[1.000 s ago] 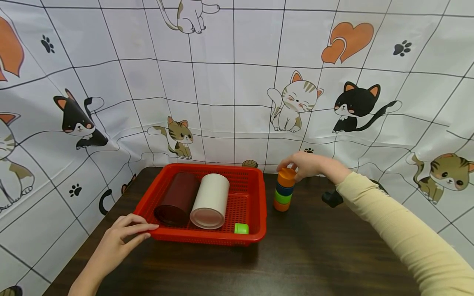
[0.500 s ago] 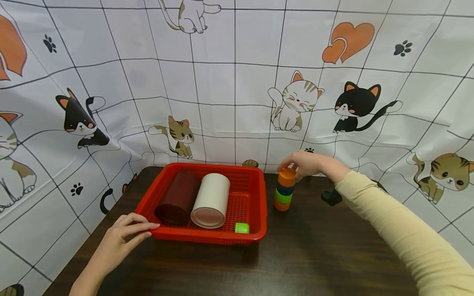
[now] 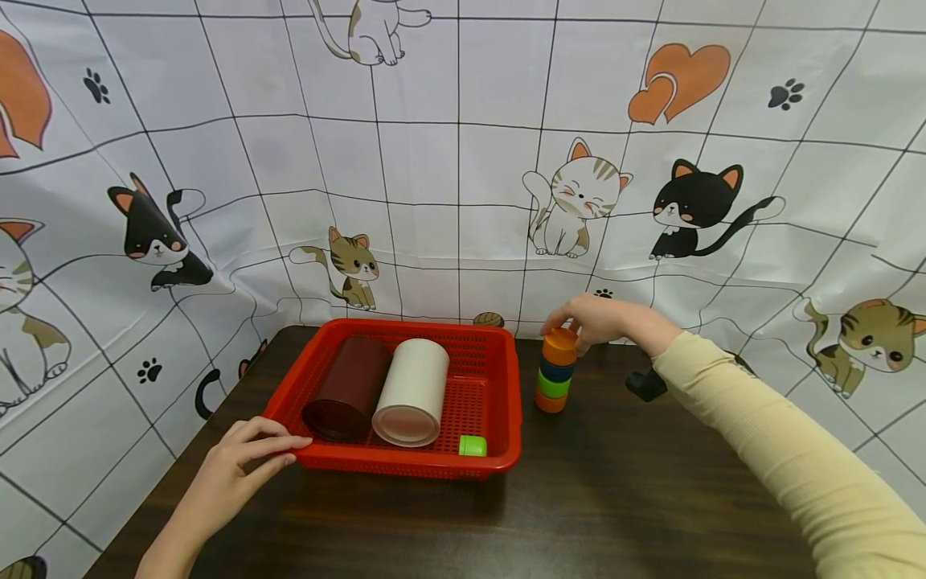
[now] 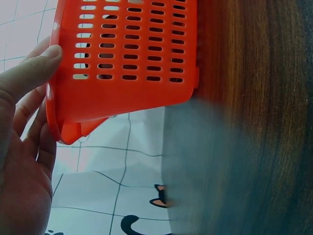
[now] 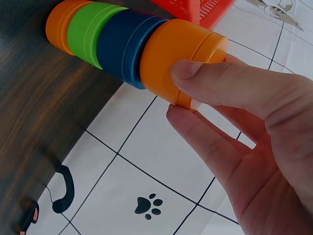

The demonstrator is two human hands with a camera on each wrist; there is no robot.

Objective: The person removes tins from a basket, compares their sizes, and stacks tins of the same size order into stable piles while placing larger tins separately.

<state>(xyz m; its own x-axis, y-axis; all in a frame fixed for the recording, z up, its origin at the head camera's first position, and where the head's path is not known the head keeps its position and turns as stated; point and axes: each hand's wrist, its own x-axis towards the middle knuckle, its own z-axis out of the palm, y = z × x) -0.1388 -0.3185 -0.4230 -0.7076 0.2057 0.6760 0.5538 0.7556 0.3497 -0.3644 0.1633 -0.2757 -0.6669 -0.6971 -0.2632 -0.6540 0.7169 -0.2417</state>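
My right hand pinches the top orange stacking cup between thumb and fingers. Below it in the upright stack are a dark blue cup, a green cup and another orange cup, which stands on the table. At the near left corner of a red plastic basket, my left hand grips the rim, thumb on the near side and fingers behind, as the left wrist view shows. Inside the basket lie a dark brown cylinder, a cream cylinder and a small green cup.
The dark wood table stretches in front of the basket and to the right of the stack. A white sheet printed with cats and a grid hangs behind and at both sides. The stack stands just right of the basket.
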